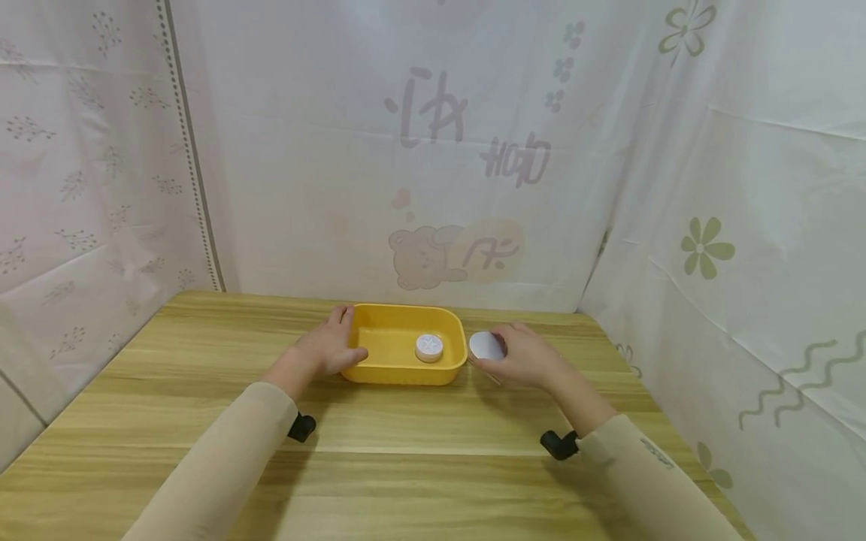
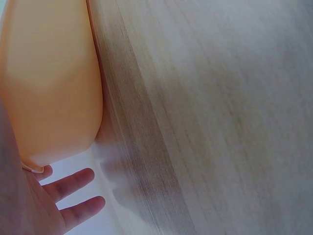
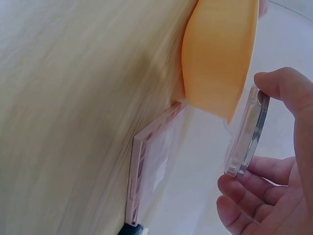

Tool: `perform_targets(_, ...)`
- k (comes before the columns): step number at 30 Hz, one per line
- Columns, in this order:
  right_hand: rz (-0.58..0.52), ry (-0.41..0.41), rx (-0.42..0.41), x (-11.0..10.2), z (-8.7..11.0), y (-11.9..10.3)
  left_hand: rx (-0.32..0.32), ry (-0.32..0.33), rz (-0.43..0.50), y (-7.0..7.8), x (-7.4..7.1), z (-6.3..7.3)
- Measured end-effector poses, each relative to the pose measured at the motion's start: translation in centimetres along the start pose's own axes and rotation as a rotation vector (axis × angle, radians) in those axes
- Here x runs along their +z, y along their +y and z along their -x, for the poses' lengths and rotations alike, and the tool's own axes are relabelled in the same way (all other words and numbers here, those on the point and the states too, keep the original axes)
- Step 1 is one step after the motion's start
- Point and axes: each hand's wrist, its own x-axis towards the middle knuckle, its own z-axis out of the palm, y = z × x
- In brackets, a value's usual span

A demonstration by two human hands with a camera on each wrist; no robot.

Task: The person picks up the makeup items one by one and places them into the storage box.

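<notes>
A yellow plastic tub (image 1: 392,374) stands on the wooden table. My left hand (image 1: 326,347) grips its left end, thumb over the rim; in the left wrist view two of its fingers (image 2: 68,186) stick out straight past the tub's wall. Inside the tub, toward the right, lies a round white disc-shaped case (image 1: 429,346) with a star-like pattern on top. My right hand (image 1: 521,357) pinches a round flat case (image 3: 247,134) by its edge, just right of the tub. This case has a clear side and a dark shiny rim, and its top looks white from above.
A flat pinkish rectangular case (image 3: 154,156) lies on the table close to the tub's right end, mostly hidden by the right hand in the head view. Patterned cloth (image 1: 304,188) hangs behind the table (image 1: 406,466) and along both sides. Each wrist carries a black mount.
</notes>
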Motion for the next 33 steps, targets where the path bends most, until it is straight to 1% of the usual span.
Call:
perform_targets(11,0.032,0.017,-0.025,0.3,-0.7,-1.4,-0.001,-0.003,0.0,0.0,0.0,0.1)
perform_targets(17,0.028,0.02,-0.043,0.3,-0.8,-2.4,0.001,0.001,-0.001,0.0,0.0,0.0)
perform_targets(33,0.039,0.01,-0.084,1.1,-1.9,-4.9,0.002,0.0,-0.002,0.0,0.0,0.0)
